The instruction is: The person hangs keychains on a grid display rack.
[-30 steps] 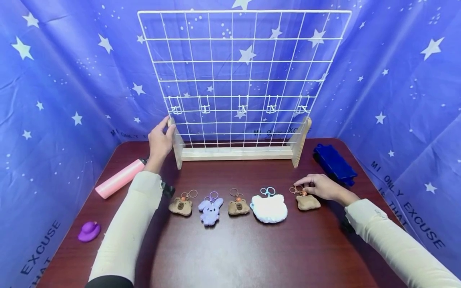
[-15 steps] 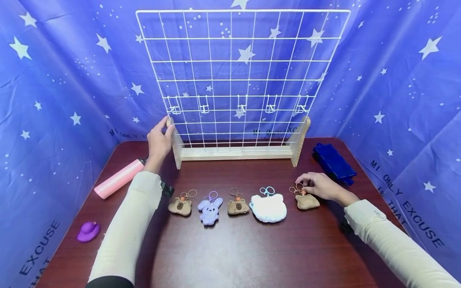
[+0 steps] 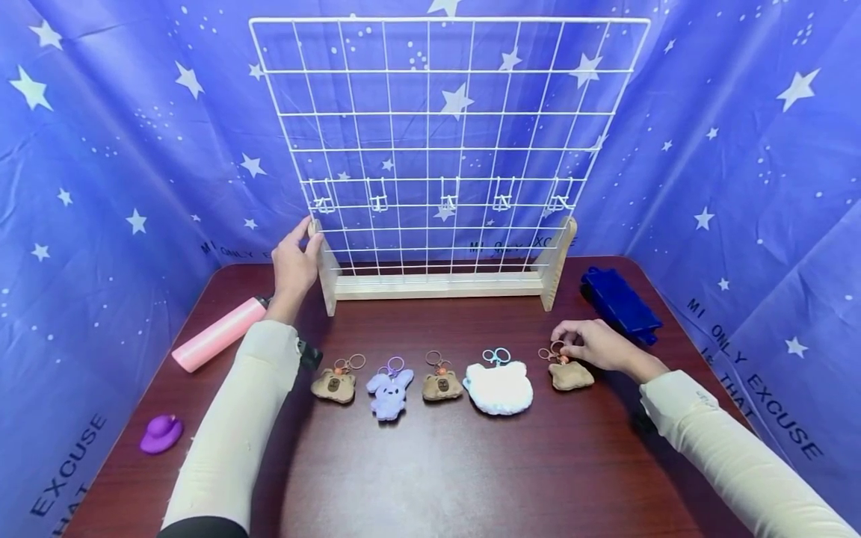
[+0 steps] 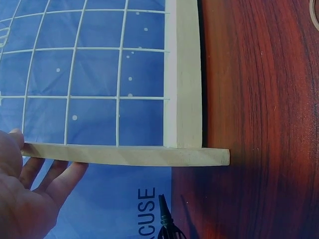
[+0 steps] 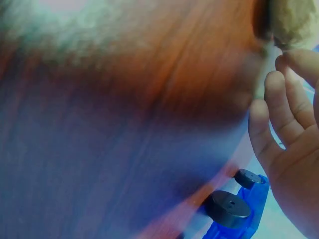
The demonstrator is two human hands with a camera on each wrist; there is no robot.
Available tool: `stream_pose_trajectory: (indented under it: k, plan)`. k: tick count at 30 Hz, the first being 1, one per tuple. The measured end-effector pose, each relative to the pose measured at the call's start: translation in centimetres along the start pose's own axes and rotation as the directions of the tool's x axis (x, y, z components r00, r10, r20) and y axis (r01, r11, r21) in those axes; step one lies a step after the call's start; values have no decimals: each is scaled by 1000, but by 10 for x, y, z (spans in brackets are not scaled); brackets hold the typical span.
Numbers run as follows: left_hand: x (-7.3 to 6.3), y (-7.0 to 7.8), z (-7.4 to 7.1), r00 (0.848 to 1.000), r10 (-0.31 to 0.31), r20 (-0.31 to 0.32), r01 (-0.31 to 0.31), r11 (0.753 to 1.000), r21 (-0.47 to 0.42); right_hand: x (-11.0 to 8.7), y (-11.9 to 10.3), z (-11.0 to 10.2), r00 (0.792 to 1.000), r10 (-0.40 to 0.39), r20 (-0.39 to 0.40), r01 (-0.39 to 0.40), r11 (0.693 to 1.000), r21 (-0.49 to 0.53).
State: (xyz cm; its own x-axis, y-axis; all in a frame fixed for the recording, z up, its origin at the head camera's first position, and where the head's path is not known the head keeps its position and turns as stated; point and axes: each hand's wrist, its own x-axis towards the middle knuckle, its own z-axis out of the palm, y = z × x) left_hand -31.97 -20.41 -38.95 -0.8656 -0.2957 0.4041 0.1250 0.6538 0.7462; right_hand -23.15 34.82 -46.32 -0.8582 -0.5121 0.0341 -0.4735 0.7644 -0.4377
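Observation:
My left hand (image 3: 294, 265) grips the top of the left wooden upright (image 4: 124, 155) of a white wire grid rack (image 3: 430, 149), thumb on one side and fingers on the other. Several small hooks (image 3: 448, 200) hang in a row across the grid. At the right end of a row of plush keychains, my right hand (image 3: 595, 345) pinches the metal ring of a brown plush keychain (image 3: 570, 376). In the right wrist view, thumb and index finger meet just under the blurred plush (image 5: 296, 22); the ring is hidden there.
Left of the held keychain lie a white plush keychain (image 3: 499, 388), a brown capybara (image 3: 442, 386), a lilac bunny (image 3: 389, 396) and another capybara (image 3: 334, 386). A pink bottle (image 3: 218, 334) and purple duck (image 3: 161, 434) are at left. A blue toy (image 3: 620, 302) stands back right.
The right fingertips have drawn in from the outer ring and now pinch the ring nearer the plush, lifting it slightly. The left hand keeps its grip; the whole view drifts a little.

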Motion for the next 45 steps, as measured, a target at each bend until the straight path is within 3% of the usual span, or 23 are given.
stream_pose_trajectory:
  k: [5,17,32,45]
  plan:
    - [0,1,0,1000,3,-1,-3,1000,-12,0,-1,-5,1000,-1,-25,1,1000,-14]
    - [0,1,-2,1000,-5,4,5,1000,-14,3,-7,-16,981,-41,-191,49,998,35]
    - [1,-1,1,1000,4,9,-4,1000,-16,9,-23,-31,973,-17,-229,27,999,41]
    - [0,0,-1,1000,17,-2,-17,1000,-15,20,-28,-58,934,-77,-350,100,994,47]
